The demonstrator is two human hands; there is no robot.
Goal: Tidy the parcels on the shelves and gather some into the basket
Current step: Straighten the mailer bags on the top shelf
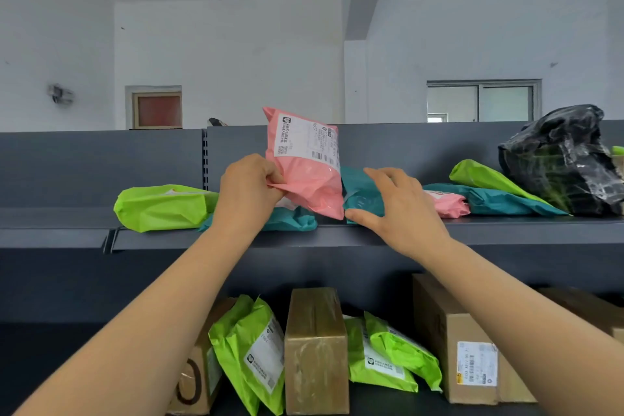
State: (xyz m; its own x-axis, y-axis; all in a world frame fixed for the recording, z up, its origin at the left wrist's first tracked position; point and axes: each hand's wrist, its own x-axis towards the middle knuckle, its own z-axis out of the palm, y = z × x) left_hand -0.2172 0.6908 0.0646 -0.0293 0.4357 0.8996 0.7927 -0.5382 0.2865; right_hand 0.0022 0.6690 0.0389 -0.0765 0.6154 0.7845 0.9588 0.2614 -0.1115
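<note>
Both busy: left hand [248, 186] pinches the pink mailer [304, 165] by a corner; right hand [395, 209], open, covers the teal mailer [359, 196] beside it. Supporting the pink mailer's free edge should help.

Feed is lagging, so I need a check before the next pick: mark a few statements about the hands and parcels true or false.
1. The left hand grips the upright pink parcel at its lower corner. True.
2. The right hand grips a cardboard box. False: its spread fingers rest on a teal parcel.
3. The upright pink parcel is on the lower shelf. False: it is at the upper shelf.
4. A black bag sits at the upper shelf's right end. True.
5. The basket is in view. False: none shows.
</note>
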